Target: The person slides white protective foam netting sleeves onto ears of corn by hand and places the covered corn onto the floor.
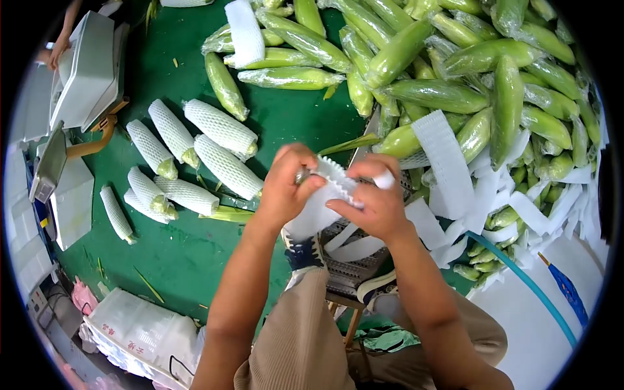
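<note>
A white foam net sleeve [311, 216] hangs flat between my hands, its ruffled open end at the top. My left hand [286, 185] pinches one side of that end. The fingers of my right hand [378, 200] are closed on the other side, with a white wrap around one finger. To the left lie several ears of corn in white foam nets [227, 167], their green ends sticking out. Beyond my hands is a large pile of green ears of corn in clear film [434, 95]. Loose flat foam sleeves [443, 164] lie over the pile's near side.
A white scale-like device [88, 71] stands at the upper left, with another person's hand [60, 49] beside it. A white box with plastic bags [140, 331] sits lower left. A teal hose [520, 273] runs down the right. Corn leaves [237, 214] litter the green surface [175, 260].
</note>
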`<state>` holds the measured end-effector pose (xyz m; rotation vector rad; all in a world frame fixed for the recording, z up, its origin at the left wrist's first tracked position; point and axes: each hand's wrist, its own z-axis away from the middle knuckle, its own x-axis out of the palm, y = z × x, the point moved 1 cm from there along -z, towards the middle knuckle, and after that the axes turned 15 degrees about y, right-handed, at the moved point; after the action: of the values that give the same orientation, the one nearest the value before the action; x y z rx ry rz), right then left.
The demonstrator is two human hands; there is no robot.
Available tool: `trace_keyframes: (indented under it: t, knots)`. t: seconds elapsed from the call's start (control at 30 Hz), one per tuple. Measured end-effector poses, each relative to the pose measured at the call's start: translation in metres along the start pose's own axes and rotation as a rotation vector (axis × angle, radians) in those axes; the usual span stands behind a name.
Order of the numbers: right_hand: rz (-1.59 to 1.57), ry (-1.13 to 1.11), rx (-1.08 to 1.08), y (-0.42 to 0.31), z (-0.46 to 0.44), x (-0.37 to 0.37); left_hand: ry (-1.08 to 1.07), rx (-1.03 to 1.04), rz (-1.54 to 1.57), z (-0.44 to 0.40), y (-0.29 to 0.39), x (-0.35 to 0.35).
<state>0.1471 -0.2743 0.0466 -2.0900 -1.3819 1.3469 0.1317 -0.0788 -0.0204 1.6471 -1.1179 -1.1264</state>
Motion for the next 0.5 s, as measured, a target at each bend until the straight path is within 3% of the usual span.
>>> trace_keyframes:
  t: [0.03,0.1,0.13,0.2,0.23,0.27,0.3,0.37,0.43,0.47,0.5]
  knots:
    - [-0.018,0.067,-0.03,-0.006,-0.003,-0.003,-0.007,0.19,-0.225,-0.014,0.014,-0.005]
    - [-0.272,0.165,0.012,-0.012,-0.013,-0.01,-0.073,0.35,-0.504,-0.022,0.027,-0.008]
    - [-0.439,0.165,0.081,-0.012,-0.014,-0.014,-0.119,0.312,-0.543,-0.022,0.032,-0.006]
    - [-0.629,0.158,0.798,-0.021,0.004,-0.014,-0.22,0.231,-0.609,-0.019,0.042,0.001]
    - [-0.633,0.175,1.066,-0.023,0.003,-0.008,-0.253,0.19,-0.509,-0.015,0.038,0.002]
    - [-0.86,0.142,1.209,-0.018,0.002,-0.004,-0.247,0.21,-0.39,-0.012,0.036,0.005]
    - [-1.095,0.103,1.345,-0.01,0.002,0.002,-0.162,0.122,-0.213,-0.008,0.034,0.012]
    - [-1.463,0.185,1.335,0.001,0.011,0.018,-0.075,-0.078,0.048,0.006,0.032,0.022]
    - [-1.264,0.391,1.484,-0.004,0.0,0.017,-0.039,-0.298,0.223,0.022,0.029,0.022]
    - [-1.24,0.466,1.506,-0.003,-0.003,0.017,0.02,-0.586,0.472,0.04,0.024,0.023]
    - [-1.189,0.483,1.512,0.004,0.003,0.023,-0.035,-0.649,0.462,0.041,0.031,0.021]
